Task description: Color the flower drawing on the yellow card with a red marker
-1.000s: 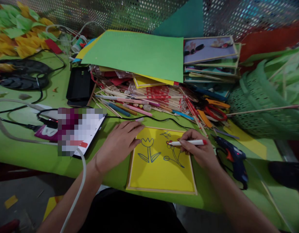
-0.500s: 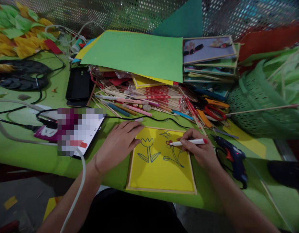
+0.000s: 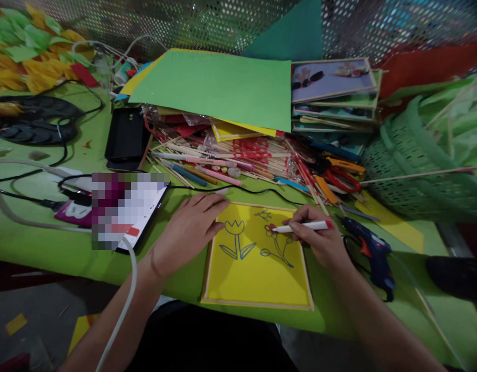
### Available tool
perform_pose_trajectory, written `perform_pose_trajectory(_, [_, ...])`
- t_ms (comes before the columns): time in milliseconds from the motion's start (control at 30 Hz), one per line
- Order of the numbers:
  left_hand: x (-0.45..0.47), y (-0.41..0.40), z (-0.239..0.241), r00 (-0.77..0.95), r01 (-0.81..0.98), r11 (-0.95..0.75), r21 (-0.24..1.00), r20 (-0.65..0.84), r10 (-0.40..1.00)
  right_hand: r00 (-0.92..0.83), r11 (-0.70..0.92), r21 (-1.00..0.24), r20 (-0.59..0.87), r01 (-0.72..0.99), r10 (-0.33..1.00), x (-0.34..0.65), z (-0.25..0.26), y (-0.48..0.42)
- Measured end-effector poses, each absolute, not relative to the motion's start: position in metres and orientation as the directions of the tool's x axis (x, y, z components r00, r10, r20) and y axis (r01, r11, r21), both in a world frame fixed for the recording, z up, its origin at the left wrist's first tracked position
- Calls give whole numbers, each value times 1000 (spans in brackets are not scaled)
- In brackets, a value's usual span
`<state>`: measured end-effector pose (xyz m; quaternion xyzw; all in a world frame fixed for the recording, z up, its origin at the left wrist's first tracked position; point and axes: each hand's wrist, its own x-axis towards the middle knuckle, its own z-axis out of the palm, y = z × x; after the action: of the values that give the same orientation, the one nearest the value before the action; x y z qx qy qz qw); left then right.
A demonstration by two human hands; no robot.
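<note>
Coloring petals neatly calls for short strokes within their outlines. The right hand pinches a marker; the left hand, thumb spread from fingers, should steady the panel.

We are holding a white marker in the right hand, tip at a drawn flower, left hand contacting the framed yellow panel.
</note>
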<state>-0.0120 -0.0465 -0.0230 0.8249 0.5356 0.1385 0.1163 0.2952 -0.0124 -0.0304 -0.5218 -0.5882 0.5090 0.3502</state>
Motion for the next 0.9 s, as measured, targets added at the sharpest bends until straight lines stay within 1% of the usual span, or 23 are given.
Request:
perform_pose_trajectory(133, [-12, -46, -23, 391, 850, -402, 341, 106, 914, -199, -76, -967, -126, 243, 972, 294, -30, -12])
perform_pose_trajectory(367, [-12, -47, -24, 386, 853, -398, 338, 105, 917, -207, -51, -956, -114, 290, 972, 294, -29, -11])
perform_pose_trajectory(600, [-12, -47, -24, 391, 852, -406, 331, 113, 913, -216, -54, -963, -113, 265, 970, 292, -28, -11])
perform_pose_trajectory(900, [-12, -46, -23, 387, 850, -398, 344, 104, 916, -226, -44, -953, -116, 301, 967, 295, -32, -12])
